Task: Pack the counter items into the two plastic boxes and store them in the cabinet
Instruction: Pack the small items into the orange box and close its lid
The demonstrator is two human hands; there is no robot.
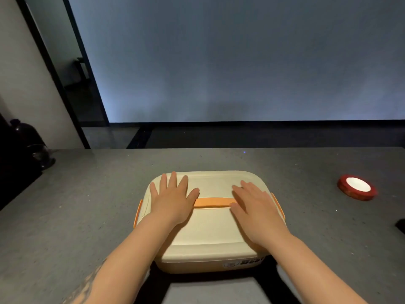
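1. Box (208, 229): cream plastic, lid on, orange handle (213, 202) flat across the lid's middle. It sits at the near edge of the counter (87, 205), about midway along it. Orange side latches (138, 213) show at left and right; cannot tell whether they are snapped.
2. Left hand (172, 199): palm down on the lid's left half, fingers straight and spread, gripping nothing. It appears to press.
3. Right hand (252, 207): palm down on the lid's right half, fingers straight, holding nothing; its inner edge lies over the handle's right end.
4. Red tape roll (357, 187): lying flat near the counter's right edge, well apart from the box, unpacked.
5. Dark item (400, 226): cut off at the right edge, unidentifiable. Dark shapes (26, 148) sit at the far left corner; too dim to name.
6. Progress, judged: one box seems packed and is being closed. Second box not in view. Cabinet not in view.
7. Left to do, judged: secure latches, pack the tape and whatever else remains into the other box, then store both.
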